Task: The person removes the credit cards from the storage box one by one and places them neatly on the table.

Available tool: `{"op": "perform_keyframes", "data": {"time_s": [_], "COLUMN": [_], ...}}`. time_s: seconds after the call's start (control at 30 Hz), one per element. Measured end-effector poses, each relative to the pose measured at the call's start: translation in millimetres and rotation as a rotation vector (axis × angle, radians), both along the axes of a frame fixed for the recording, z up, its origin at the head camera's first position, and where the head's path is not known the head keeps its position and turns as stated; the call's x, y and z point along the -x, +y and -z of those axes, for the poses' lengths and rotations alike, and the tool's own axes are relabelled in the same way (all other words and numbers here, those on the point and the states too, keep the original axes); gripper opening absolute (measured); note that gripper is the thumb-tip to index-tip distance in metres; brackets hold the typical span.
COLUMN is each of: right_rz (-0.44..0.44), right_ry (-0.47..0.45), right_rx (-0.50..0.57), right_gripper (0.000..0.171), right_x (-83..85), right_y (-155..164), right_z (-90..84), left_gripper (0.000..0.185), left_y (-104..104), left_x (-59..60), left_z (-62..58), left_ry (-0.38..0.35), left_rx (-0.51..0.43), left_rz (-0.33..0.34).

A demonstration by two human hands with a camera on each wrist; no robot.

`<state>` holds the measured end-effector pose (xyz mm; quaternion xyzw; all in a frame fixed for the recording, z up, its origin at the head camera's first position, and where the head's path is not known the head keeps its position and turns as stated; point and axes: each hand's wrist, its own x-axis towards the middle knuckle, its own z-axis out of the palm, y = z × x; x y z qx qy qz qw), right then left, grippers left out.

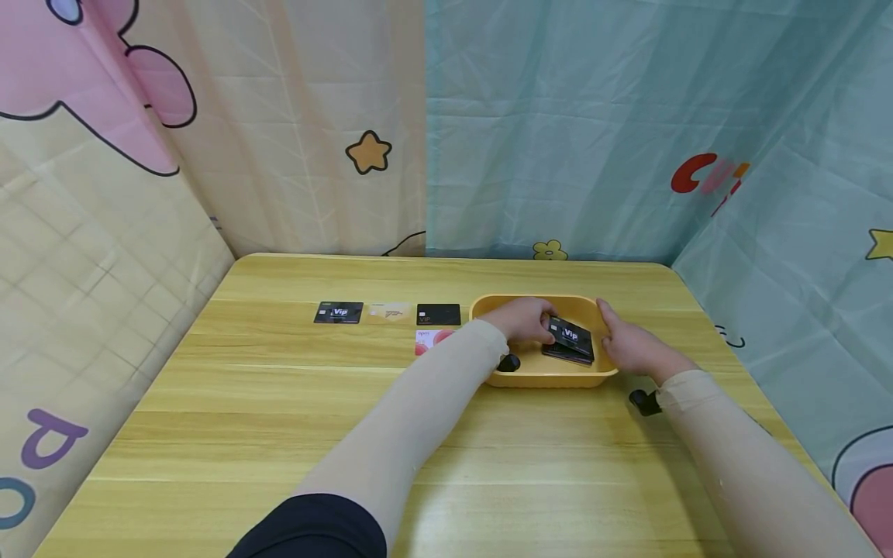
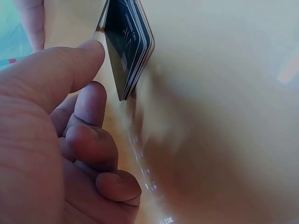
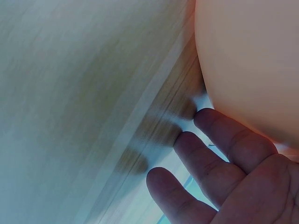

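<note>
A shallow yellow plastic tray (image 1: pixel 544 381) stands toward the back right of the table. Inside it, my left hand (image 1: pixel 525 319) pinches a black Vip card (image 1: pixel 574 335) by its left edge, tilted up from the dark card stack (image 1: pixel 567 355). The left wrist view shows the stack's layered edges (image 2: pixel 145 39) beside the thumb; the other fingers curl below. My right hand (image 1: pixel 645 353) holds the tray's right wall, thumb at the rim. In the right wrist view, its fingers (image 3: pixel 210 163) lie along the wall's outside; the thumb is out of sight there.
Left of the tray lie a black Vip card (image 1: pixel 338 312), a pale gold card (image 1: pixel 390 311), a plain black card (image 1: pixel 438 314) and, below it, a pink-and-white card (image 1: pixel 431 341) partly behind my left arm. Curtains (image 1: pixel 544 139) hang behind the wooden table (image 1: pixel 279 403).
</note>
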<state>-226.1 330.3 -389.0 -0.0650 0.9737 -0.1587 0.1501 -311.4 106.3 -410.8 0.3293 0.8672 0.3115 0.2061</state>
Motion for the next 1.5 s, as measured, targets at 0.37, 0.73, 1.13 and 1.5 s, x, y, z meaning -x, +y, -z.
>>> {"op": "perform_keyframes", "data": {"time_s": [0.37, 0.73, 1.13, 1.5], "right_rz": [-0.030, -0.017, -0.005, -0.018], "right_ry": [0.019, 0.005, 0.004, 0.014], "right_rx": [-0.012, 0.014, 0.004, 0.004], "right_gripper": [0.072, 0.072, 0.072, 0.072], "right_x": [-0.7, -1.1, -5.1, -5.3], "right_y": [-2, -3, 0, -1], "right_z": [-1.9, 2.5, -1.8, -2.7], "left_gripper": [0.052, 0.058, 0.055, 0.051], "left_y": [-4, -11, -31, -65], "left_x": [-2.3, -0.4, -0.3, -3.4], "left_z": [-6.1, -12.4, -35.7, -60.9], "left_ry": [0.014, 0.005, 0.095, 0.128], "left_rx": [-0.022, -0.032, -0.009, -0.060], "left_rz": [0.027, 0.047, 0.046, 0.031]}}
